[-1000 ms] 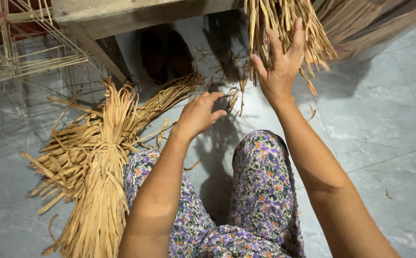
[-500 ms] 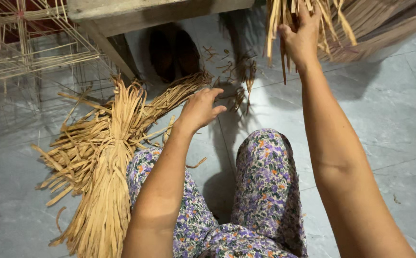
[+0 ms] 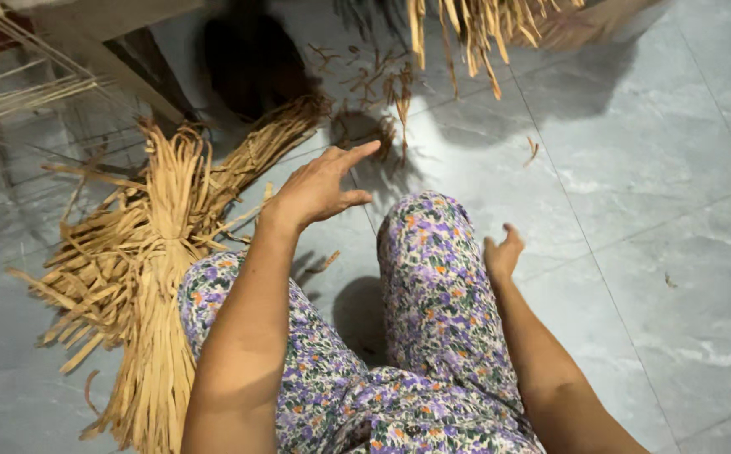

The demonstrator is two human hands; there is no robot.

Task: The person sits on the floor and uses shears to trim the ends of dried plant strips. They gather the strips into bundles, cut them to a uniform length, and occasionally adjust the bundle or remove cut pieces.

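My left hand [image 3: 322, 187] hovers above my left knee with its fingers spread and the index finger pointing forward; it holds nothing. Just to its left a tied bundle of dry tan straw strips [image 3: 155, 277] lies on the floor. My right hand [image 3: 500, 252] is low beside my right knee, thumb up and fingers loosely curled, with nothing in it. Hanging straw strips [image 3: 466, 25] dangle at the top of the view, well above and apart from both hands. My legs are in purple floral trousers [image 3: 433, 286].
Loose straw scraps [image 3: 382, 92] litter the grey tiled floor [image 3: 651, 193] ahead of my knees. A wooden bench leg [image 3: 130, 71] and a dark object [image 3: 252, 63] stand at the back. A thin cane frame [image 3: 21, 84] lies at the far left.
My right hand has let go of the hanging straw and dropped down beside my right knee. My left hand has opened and stays above the left knee.
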